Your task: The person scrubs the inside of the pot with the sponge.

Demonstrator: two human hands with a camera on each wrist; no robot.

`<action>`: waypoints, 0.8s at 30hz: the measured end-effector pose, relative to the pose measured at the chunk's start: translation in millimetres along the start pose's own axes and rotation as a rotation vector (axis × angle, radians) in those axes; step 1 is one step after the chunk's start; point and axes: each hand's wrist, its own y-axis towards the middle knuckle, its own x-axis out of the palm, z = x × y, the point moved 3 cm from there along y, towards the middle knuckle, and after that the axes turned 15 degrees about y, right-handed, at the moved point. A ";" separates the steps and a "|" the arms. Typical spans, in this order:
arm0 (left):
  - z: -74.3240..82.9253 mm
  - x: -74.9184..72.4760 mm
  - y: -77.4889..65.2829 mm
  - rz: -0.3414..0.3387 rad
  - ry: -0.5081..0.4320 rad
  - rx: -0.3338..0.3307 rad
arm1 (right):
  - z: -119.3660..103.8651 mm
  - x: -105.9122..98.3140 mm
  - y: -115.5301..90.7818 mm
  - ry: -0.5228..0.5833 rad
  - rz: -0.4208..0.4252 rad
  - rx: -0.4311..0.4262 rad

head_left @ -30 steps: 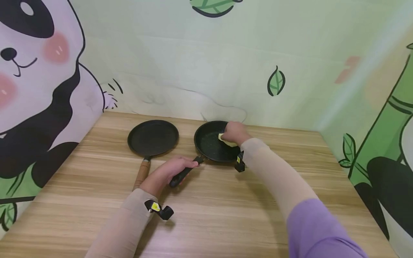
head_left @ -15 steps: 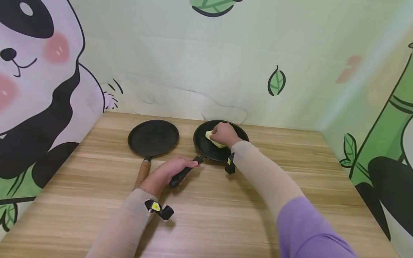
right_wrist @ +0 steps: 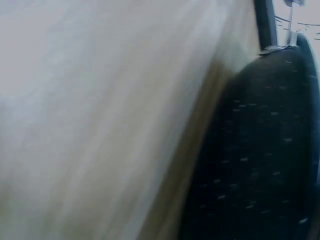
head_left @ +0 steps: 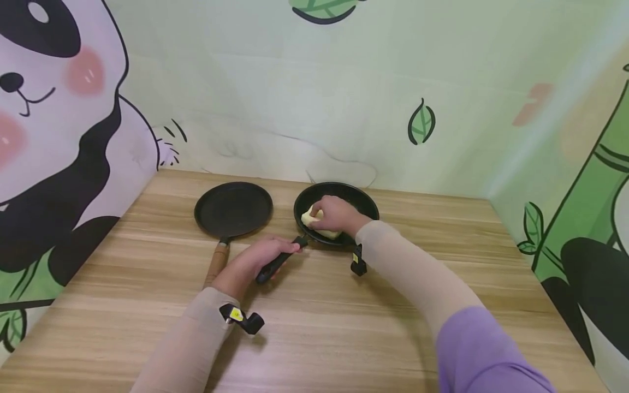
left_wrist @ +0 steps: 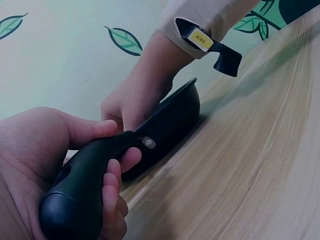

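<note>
A black frying pan (head_left: 362, 201) lies on the table, its black handle (head_left: 276, 266) slanting toward the lower left. My left hand (head_left: 260, 257) grips that handle; in the left wrist view the thumb (left_wrist: 95, 131) lies along the top and the fingers curl beneath. Inside the pan, my right hand (head_left: 338, 214) pinches a pale yellow sponge (head_left: 308, 219) against the near left part of the bottom. The hand covers much of the sponge. In the right wrist view only the speckled outer side of the pan (right_wrist: 255, 160) shows, blurred, with neither hand nor sponge visible.
A flat black pan (head_left: 233, 210) with a wooden handle (head_left: 217, 263) lies left of the frying pan, its handle partly behind the left forearm. The wooden table (head_left: 314, 338) meets a printed wall (head_left: 275, 98) just behind both pans.
My right hand has wiped the sponge from the pan's right side leftward, then toward its near left side. The left hand stays on the handle, and the pan has barely moved.
</note>
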 end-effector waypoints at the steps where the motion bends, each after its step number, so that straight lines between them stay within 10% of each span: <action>1: -0.1 0.6 -0.3 0.003 0.005 0.007 | 1.3 0.7 -0.7 -0.005 0.001 0.007; 11: 0.1 6.2 -0.6 0.012 0.008 0.019 | 39.5 -14.8 -7.3 -0.115 0.176 0.164; 24: -2.2 -1.0 -0.5 0.013 0.029 0.031 | 3.0 -2.3 1.8 -0.052 0.035 0.052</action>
